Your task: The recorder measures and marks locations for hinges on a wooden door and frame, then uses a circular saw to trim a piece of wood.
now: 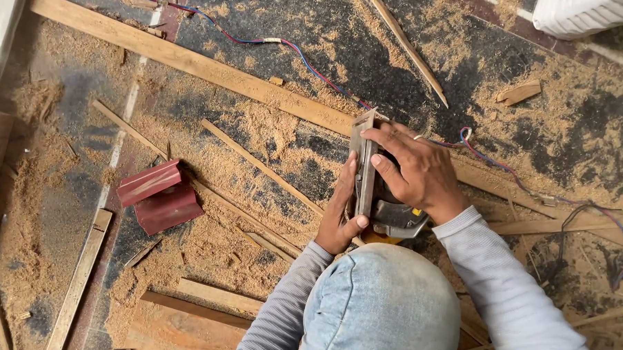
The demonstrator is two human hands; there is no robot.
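Observation:
A hand-held electric power tool [389, 217] with a grey and yellow body and a flat metal base plate [363, 163] rests on edge over a long wooden plank [204, 65]. My left hand [339, 215] grips the lower end of the base plate from the left. My right hand [411, 168] lies over the tool's top, fingers curled onto the plate's upper edge; it wears a ring. My knee in blue denim [378, 300] hides the tool's near end.
Sawdust covers the dark floor. A red and blue cable [307, 61] runs from the top to the tool and off right. Two dark red pieces [159, 195] lie at left. Thin wood strips [259, 166], offcuts [519, 92] and a white sack [585, 3] lie about.

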